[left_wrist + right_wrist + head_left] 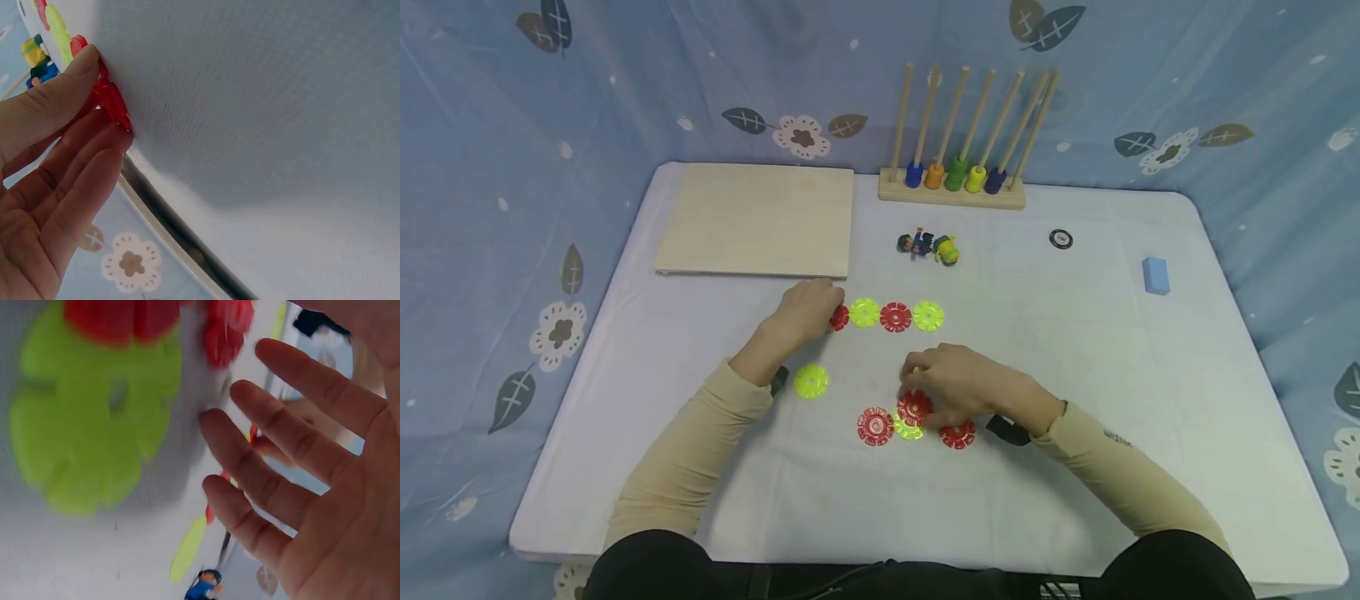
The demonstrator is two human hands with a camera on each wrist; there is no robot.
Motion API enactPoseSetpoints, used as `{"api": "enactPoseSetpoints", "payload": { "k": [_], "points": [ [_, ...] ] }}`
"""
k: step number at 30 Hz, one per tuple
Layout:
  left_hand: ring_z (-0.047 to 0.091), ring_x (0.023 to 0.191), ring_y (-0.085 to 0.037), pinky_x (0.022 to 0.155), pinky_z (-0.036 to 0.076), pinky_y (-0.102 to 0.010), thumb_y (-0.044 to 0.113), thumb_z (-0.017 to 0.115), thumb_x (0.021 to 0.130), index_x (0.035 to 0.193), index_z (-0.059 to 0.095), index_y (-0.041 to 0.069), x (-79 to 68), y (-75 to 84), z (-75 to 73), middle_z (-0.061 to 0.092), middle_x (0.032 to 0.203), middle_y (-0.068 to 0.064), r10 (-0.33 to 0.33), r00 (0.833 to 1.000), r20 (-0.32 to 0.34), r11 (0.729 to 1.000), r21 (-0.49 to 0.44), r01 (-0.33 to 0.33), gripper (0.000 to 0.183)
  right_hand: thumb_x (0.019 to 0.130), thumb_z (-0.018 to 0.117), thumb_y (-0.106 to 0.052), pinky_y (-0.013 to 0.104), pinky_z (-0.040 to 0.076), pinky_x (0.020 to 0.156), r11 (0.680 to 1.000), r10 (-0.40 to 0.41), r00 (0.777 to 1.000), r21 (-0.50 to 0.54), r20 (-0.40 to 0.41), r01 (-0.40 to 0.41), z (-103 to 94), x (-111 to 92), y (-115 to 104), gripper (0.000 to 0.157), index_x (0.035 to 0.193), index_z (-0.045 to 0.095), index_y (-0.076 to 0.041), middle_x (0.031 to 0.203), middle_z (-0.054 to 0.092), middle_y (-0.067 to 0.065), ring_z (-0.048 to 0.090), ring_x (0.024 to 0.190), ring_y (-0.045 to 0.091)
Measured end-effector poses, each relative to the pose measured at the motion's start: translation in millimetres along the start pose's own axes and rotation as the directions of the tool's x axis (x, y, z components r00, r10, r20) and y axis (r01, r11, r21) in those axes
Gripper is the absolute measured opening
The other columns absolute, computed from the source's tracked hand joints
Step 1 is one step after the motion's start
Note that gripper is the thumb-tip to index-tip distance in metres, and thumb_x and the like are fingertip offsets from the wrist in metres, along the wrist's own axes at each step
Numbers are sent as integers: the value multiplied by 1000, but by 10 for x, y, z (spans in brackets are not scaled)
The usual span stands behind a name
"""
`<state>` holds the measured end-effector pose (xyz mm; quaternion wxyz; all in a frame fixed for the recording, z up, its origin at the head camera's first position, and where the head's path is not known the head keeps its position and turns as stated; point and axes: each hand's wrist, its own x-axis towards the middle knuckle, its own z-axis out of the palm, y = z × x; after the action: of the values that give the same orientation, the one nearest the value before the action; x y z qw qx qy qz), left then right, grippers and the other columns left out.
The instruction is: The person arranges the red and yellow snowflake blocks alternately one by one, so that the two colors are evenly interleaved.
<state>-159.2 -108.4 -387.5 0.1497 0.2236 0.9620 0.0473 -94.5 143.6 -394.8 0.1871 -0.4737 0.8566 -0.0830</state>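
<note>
The head view shows the leftmost red disc (840,317) pinched in the left hand (807,310), just beside a yellow-green disc (864,312). Nearer, the right hand (961,380), fingers spread apart, is at another red disc (915,407) overlapping a lower yellow-green disc (907,431). Farther back are toy figures (921,242), a wooden board (756,221) and a peg rack (951,197).

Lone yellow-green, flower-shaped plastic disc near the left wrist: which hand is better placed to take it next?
Probably the left hand: it sits nearer the lone disc, though it pinches a red flower-shaped plastic disc. The right hand is open but farther away.
</note>
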Motion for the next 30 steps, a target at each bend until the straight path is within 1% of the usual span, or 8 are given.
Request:
{"api": "enactPoseSetpoints", "payload": {
  "k": [3, 5, 11, 18, 21, 25, 27, 30],
  "points": [
    [58, 85, -24, 71, 52, -37, 7, 77, 80, 97, 66, 2, 4, 1, 0, 64, 93, -11, -2, 1000, 2, 1000, 0, 2, 21, 74, 80, -40, 39, 50, 94, 999, -12, 1000, -45, 16, 13, 37, 0, -51, 43, 113, 71, -24, 119, 62, -2, 61, 102, 17],
    [58, 84, -23, 71, 51, -37, 6, 77, 80, 97, 66, 2, 5, 5, -2, 64, 93, -11, -1, 1000, 2, 1000, -1, 1, 21, 74, 81, -38, 38, 50, 93, 999, -7, 1000, -54, 26, 9, 42, 3, -70, 43, 113, 70, -23, 119, 62, -1, 61, 101, 17],
    [57, 83, -23, 69, 51, -36, 5, 76, 80, 96, 66, 2, -5, 9, -13, 64, 91, -12, 5, 1000, -7, 1000, 2, -5, 18, 74, 83, -34, 35, 53, 91, 999, 31, 995, -11, 92, -30, 0, 32, -112, 47, 117, 69, -20, 121, 61, 1, 63, 98, 15],
    [57, 83, -24, 69, 51, -36, 5, 75, 81, 95, 66, 2, -5, -2, -9, 63, 91, -12, 5, 1000, -9, 1000, 7, -5, 18, 73, 85, -31, 31, 54, 88, 998, 61, 987, 12, 151, -64, -24, 93, -147, 52, 120, 66, -24, 118, 61, 1, 61, 95, 13],
    [57, 82, -23, 69, 51, -36, 5, 75, 81, 94, 66, 2, -1, 1, -5, 63, 90, -11, 5, 1000, -7, 1000, 3, -5, 17, 72, 85, -31, 32, 53, 87, 998, 57, 987, 0, 153, -57, -22, 95, -148, 51, 119, 67, -24, 117, 60, 1, 60, 94, 14],
    [58, 83, -24, 70, 51, -37, 5, 76, 80, 95, 66, 2, 0, 14, -12, 63, 91, -11, 5, 1000, -3, 1000, -2, -5, 18, 70, 86, -31, 32, 53, 87, 997, 74, 988, -7, 138, -74, -27, 54, -122, 51, 117, 67, -23, 116, 60, 0, 59, 98, 14],
    [58, 85, -25, 70, 51, -37, 6, 77, 79, 95, 66, 2, -3, 18, -21, 63, 92, -11, 1, 1000, -1, 1000, -3, -1, 20, 71, 86, -30, 31, 54, 86, 996, 89, 988, 9, 129, -91, -39, 21, -100, 49, 116, 67, -23, 117, 59, -1, 58, 99, 14],
    [59, 86, -25, 71, 52, -38, 7, 77, 79, 97, 66, 2, -10, 20, -31, 63, 93, -11, -7, 1000, 5, 1000, -3, 7, 22, 71, 85, -29, 30, 55, 84, 991, 112, 988, 61, 108, -119, -67, -35, -55, 48, 115, 67, -22, 121, 57, -1, 58, 99, 14]
  ]
}}
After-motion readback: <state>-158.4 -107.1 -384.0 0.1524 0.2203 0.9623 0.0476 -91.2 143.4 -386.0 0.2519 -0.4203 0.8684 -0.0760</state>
